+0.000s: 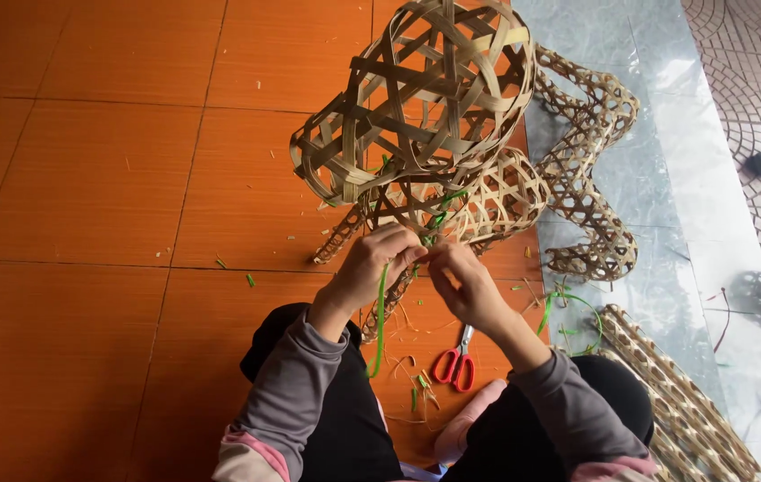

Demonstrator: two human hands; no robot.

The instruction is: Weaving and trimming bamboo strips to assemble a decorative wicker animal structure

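Head view: a person sits on an orange tiled floor (95, 178), knees apart, working on a woven bamboo frame (416, 98) held just beyond the hands.
Frame: an open lattice of flat pale strips, tilted, its near lower edge meeting both hands; it overlaps a finer-meshed basket (505, 196) just behind it.
Strap: a thin green strap (380, 312) runs from the frame's near edge down between the forearms, its tail hanging loose towards the lap.
Left hand (371, 263): fingers curled closed, pinching the strap right at the weave.
Right hand (461, 281): fingers bent and closed at the same spot, fingertips touching the left hand's; exactly what they grip is hidden.
Scissors: red-handled scissors (456, 364) lie on the floor between the knees, near the right forearm, untouched.
Other pieces: a long mesh piece (590, 170) lies to the far right, another mesh piece (675, 402) by the right knee, green offcuts (568, 308) between them.
Doing it well: as I judge it, the binding wants steady tension, the left hand pinning the strap flat against the strip while the right feeds it through, without twisting; the loose tail should stay clear of the knees, and the frame braced so it cannot roll.
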